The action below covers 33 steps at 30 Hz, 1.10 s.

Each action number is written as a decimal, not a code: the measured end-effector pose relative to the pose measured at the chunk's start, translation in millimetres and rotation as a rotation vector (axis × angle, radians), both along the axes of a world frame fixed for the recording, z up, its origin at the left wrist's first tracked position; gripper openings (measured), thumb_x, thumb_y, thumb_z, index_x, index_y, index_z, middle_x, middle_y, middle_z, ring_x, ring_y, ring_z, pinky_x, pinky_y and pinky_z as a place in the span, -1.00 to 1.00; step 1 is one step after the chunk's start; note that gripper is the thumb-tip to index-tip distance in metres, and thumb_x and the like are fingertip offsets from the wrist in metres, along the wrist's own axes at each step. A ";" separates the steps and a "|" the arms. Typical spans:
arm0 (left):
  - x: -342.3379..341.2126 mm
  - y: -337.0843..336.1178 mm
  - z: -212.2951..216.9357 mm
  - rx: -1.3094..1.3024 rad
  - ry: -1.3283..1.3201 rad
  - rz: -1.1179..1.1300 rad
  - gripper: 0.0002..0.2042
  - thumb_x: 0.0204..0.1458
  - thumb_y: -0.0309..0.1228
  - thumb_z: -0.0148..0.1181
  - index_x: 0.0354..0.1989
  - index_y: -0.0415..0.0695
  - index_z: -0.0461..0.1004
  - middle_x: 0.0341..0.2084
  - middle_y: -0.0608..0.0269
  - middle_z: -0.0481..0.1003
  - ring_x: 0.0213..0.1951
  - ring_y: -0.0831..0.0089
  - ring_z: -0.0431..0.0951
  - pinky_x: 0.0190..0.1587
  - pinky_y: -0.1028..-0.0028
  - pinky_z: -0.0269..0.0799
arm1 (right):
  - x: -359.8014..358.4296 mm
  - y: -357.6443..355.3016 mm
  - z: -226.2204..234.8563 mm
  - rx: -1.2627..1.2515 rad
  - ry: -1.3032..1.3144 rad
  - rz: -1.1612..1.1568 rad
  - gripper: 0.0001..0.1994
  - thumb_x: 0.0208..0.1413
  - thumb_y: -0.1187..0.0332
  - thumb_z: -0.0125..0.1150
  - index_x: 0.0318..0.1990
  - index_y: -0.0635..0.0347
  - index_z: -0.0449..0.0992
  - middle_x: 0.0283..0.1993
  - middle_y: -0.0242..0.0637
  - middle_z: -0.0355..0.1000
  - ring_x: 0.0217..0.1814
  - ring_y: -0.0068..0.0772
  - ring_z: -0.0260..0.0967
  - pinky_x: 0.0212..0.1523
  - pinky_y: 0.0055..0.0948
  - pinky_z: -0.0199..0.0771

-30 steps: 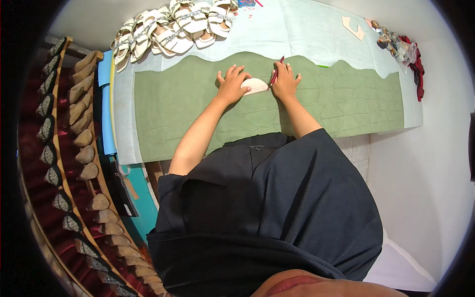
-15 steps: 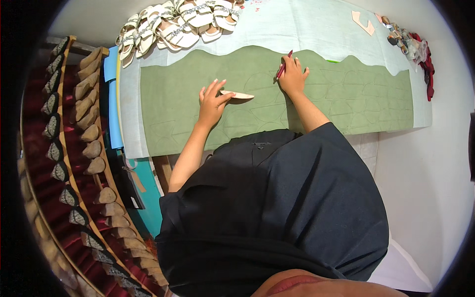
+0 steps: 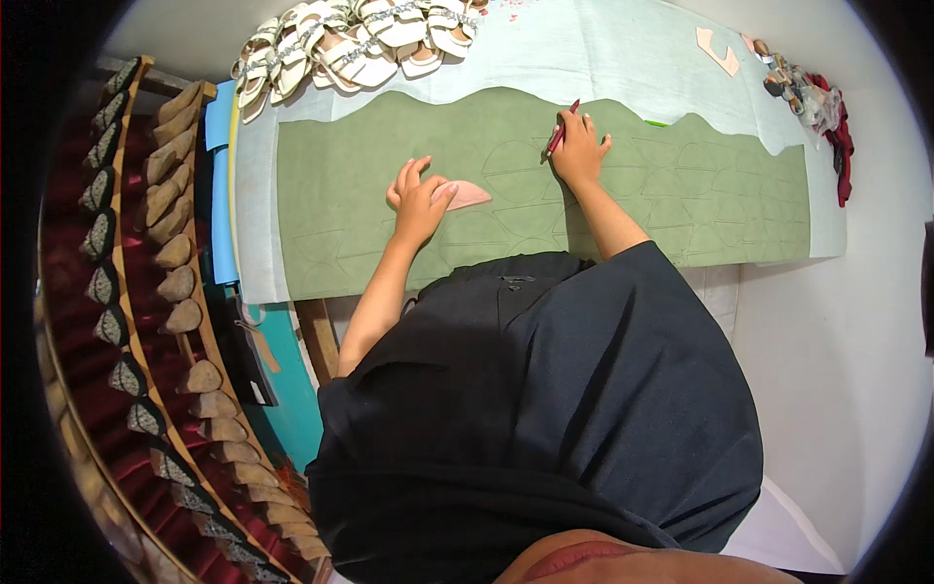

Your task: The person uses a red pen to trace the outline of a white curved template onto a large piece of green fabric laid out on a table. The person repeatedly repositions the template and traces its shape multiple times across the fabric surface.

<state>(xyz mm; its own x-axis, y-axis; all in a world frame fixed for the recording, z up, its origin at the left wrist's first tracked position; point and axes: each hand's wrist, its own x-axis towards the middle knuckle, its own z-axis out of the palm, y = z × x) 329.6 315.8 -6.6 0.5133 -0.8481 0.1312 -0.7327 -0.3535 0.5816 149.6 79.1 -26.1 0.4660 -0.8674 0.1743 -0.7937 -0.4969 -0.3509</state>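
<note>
A wide sheet of green material (image 3: 389,146) with a wavy far edge lies across the table, its right part covered in drawn curved outlines. My left hand (image 3: 418,202) is over its middle left, closed on a small pink curved template (image 3: 469,196) pinched between thumb and fingers. The template's pink face is turned up, and whether it touches the sheet I cannot tell. Farther right, my right hand (image 3: 581,159) grips a dark red pen (image 3: 556,139) and lies on the sheet near the drawn outlines.
White sandals (image 3: 365,58) are piled at the table's far left. A pale cut-out piece (image 3: 717,52) and a clutter of small items (image 3: 793,83) sit far right. Racks of wooden shoe lasts (image 3: 180,282) and dark patterned shoes (image 3: 112,326) stand on my left.
The template has turned in my left hand, from a thin pale edge to its pink face. My left hand has shifted slightly; the right still holds the pen in about the same place.
</note>
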 end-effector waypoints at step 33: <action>-0.9 -6.1 12.2 0.143 -0.091 -0.124 -0.46 -0.37 -0.03 0.44 -0.09 0.21 0.58 0.25 0.22 0.21 0.37 0.12 -0.04 0.23 -0.21 -0.34 | -1.9 2.0 -0.5 0.030 -0.031 0.003 -0.71 0.21 0.23 -0.03 0.08 -0.10 0.36 0.21 -0.37 0.33 0.39 -0.15 0.10 0.26 0.39 -0.29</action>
<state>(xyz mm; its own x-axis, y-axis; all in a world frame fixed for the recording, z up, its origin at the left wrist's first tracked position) 328.8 309.7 5.6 0.3955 -0.9173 0.0456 -0.8228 -0.3318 0.4615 147.7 81.1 -26.6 0.4635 -0.8710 0.1626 -0.7806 -0.4883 -0.3903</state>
